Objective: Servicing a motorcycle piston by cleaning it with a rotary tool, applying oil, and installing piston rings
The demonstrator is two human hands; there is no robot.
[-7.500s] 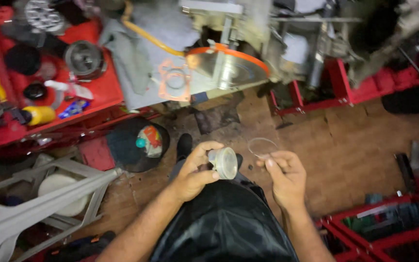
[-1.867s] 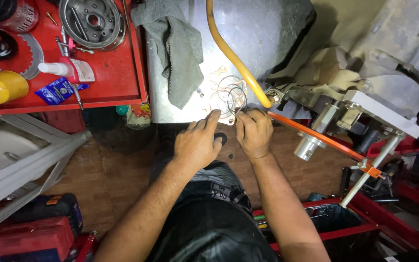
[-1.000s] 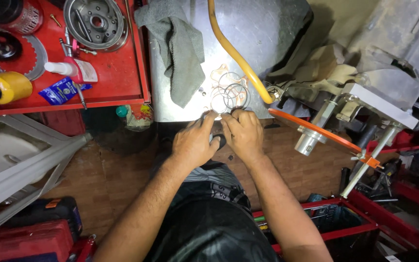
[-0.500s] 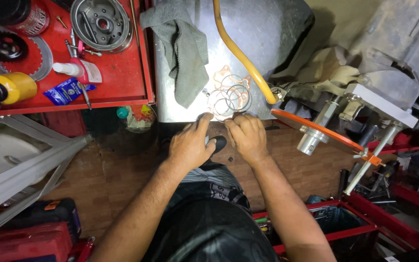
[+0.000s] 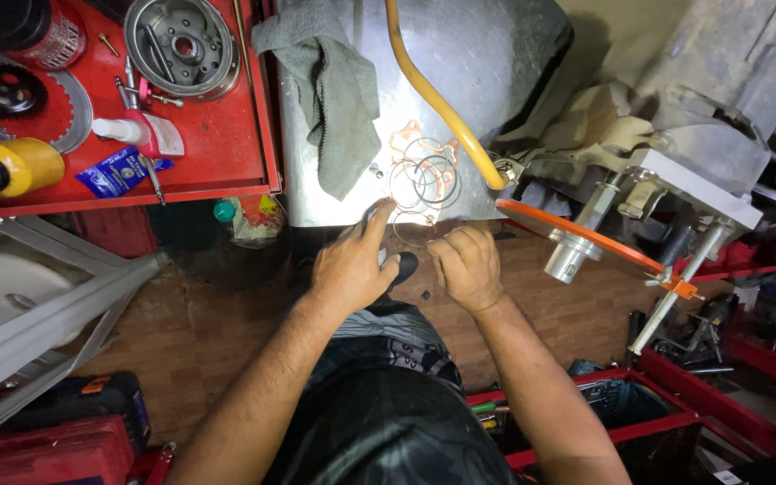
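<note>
Several thin metal rings [image 5: 424,177] lie in a loose pile on a copper-coloured gasket [image 5: 406,142], both on a scratched metal sheet [image 5: 496,72]. One more thin ring [image 5: 414,230] sits at the sheet's near edge, between my hands. My right hand [image 5: 465,267] has its fingers curled and pinches that ring's right side. The index finger of my left hand [image 5: 352,267] is stretched out and touches the sheet edge at the ring's left side, with the other fingers loose. My knees and dark shorts fill the lower middle.
A grey rag [image 5: 334,90] and an orange hose [image 5: 437,99] lie across the sheet. To the left, a red tray [image 5: 217,153] holds a flywheel [image 5: 181,45], a sprocket [image 5: 11,94], a yellow can [image 5: 24,166] and small tools. An orange disc on a metal stand [image 5: 577,235] is at the right, and red crates [image 5: 648,422] below.
My hands have drawn back from the pile of rings to the sheet's near edge, with one thin ring between them. The view has shifted slightly.
</note>
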